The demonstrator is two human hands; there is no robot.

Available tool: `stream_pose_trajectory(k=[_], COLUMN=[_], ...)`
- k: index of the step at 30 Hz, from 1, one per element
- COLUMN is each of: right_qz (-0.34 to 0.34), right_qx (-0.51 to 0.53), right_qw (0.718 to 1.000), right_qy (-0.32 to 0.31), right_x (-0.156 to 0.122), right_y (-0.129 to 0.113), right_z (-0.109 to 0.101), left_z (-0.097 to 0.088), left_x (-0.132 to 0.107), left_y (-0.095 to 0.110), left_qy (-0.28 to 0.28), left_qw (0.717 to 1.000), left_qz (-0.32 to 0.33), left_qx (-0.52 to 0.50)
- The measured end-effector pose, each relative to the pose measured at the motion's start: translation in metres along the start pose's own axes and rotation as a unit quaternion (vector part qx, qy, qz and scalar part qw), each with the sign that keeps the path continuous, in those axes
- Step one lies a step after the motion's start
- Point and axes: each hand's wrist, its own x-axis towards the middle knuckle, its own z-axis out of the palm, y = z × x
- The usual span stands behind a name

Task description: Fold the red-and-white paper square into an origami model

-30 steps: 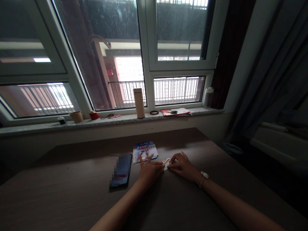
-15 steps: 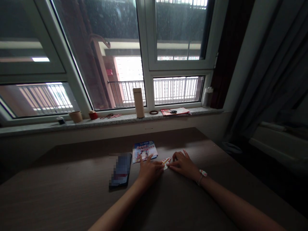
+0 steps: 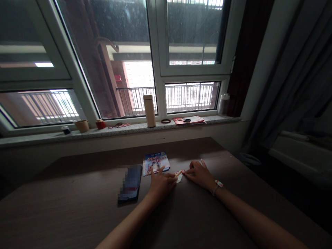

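Observation:
A small piece of folded paper (image 3: 179,177), white with red and yellow print, lies on the dark brown table between my two hands. My left hand (image 3: 161,184) holds its left edge with thumb and forefinger, while other fingers spread over the lower edge of a colourful printed leaflet (image 3: 155,162). At the paper's upper right corner, the closed fingertips of my right hand (image 3: 201,175) grip it. A bracelet with a white and red charm (image 3: 218,183) circles my right wrist. How the paper's hidden edges lie under the fingertips I cannot make out.
A dark phone (image 3: 132,183), partly pixelated, lies left of my left hand. On the windowsill stand a beige flask (image 3: 149,111), a paper cup (image 3: 82,126), a red spool-like thing (image 3: 100,124), a clear bottle (image 3: 223,104), and red papers (image 3: 195,120) with scissors (image 3: 187,120) on top.
My right hand has shifted slightly right and up, its fingertips now at the paper's upper right corner. More of the paper's white lower part shows. My left hand has stayed put.

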Motion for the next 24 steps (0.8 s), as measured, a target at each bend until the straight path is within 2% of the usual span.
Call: stream_pose_trajectory(k=[9, 16, 19, 24], right_qz=[0.039, 0.029, 0.004, -0.057], right_qx=[-0.018, 0.045, 0.069, 0.042], right_qw=[0.999, 0.998, 0.997, 0.997], right_qy=[0.009, 0.035, 0.022, -0.015], right_x=[0.004, 0.004, 0.004, 0.001], right_y=[0.010, 0.023, 0.018, -0.005], right_z=[-0.003, 0.008, 0.009, 0.010], left_z=[0.004, 0.009, 0.012, 0.015], left_x=[0.000, -0.001, -0.001, 0.001], left_y=[-0.003, -0.002, -0.001, -0.003], left_qy=[0.005, 0.029, 0.032, 0.039], left_qw=[1.000, 0.999, 0.999, 0.998], left_qz=[0.004, 0.010, 0.006, -0.014], left_qx=[-0.003, -0.013, -0.032, -0.049])
